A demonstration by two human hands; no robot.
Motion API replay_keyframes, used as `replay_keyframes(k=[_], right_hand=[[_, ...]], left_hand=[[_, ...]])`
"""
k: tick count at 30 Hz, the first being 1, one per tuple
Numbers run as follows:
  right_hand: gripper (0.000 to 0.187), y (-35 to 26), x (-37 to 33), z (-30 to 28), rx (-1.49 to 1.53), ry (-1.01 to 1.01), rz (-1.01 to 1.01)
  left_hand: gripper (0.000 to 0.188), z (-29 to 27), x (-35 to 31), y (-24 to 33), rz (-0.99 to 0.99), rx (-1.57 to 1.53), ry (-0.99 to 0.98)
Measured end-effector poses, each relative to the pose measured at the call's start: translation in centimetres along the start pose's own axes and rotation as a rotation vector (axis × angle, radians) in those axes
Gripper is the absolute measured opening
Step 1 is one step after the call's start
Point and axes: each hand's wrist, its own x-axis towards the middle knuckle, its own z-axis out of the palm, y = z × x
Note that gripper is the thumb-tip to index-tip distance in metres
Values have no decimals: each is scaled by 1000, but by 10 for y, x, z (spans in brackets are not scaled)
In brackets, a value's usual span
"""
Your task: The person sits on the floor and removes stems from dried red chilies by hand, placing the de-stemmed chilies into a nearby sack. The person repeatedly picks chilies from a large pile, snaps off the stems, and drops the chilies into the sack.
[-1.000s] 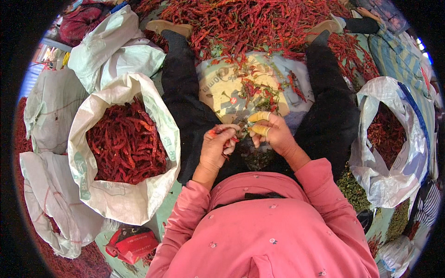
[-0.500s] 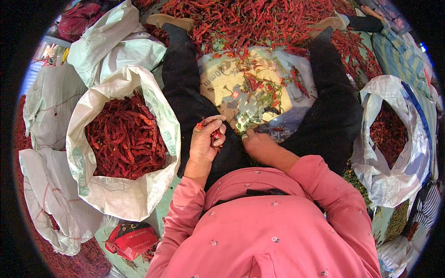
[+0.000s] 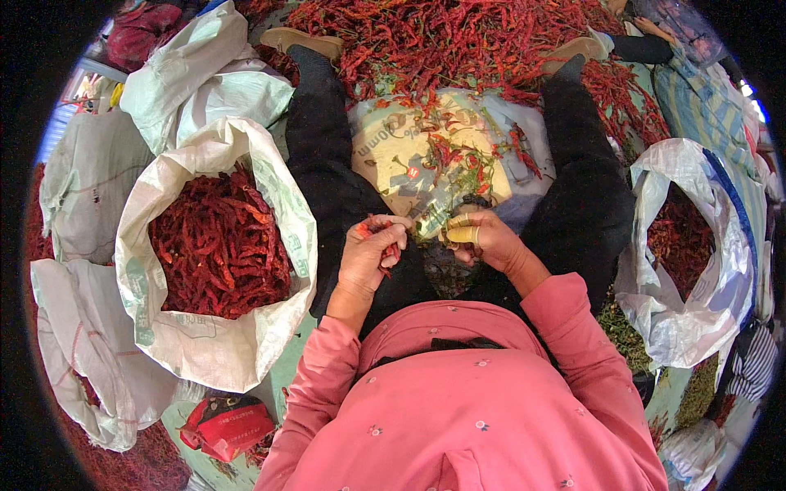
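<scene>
Here, centre of frame: both hands meet over the lap.
Left hand [image 3: 370, 255]: fingers curled around red chillies [image 3: 378, 233].
Right hand [image 3: 481, 239]: closed, grip contents unclear.
Left of frame: white sack [image 3: 214, 348] full of chillies.
Upper frame: chilli heap [image 3: 458, 41].

We see the floor [image 3: 282, 372] carrying a chilli heap [image 3: 458, 37], an open white sack [image 3: 217, 262] of chillies, more sacks [image 3: 684, 262], and a red packet [image 3: 229, 425]
</scene>
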Motion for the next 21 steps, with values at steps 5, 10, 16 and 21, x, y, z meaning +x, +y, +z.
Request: replay_keyframes(k=[5,10,16,21], right_hand=[[15,-1,1,7,79,-51,-18],[17,9,5,5,-17,-75,-61],[16,6,4,9,40,-16,12],[16,6,5,13,25,16,20]], left_hand=[[13,16,-8,-6,46,254,6],[21,27,-6,-18,111,319,-23],[21,22,-1,-31,244,413,-29],[20,20,0,-31,224,358,-9]])
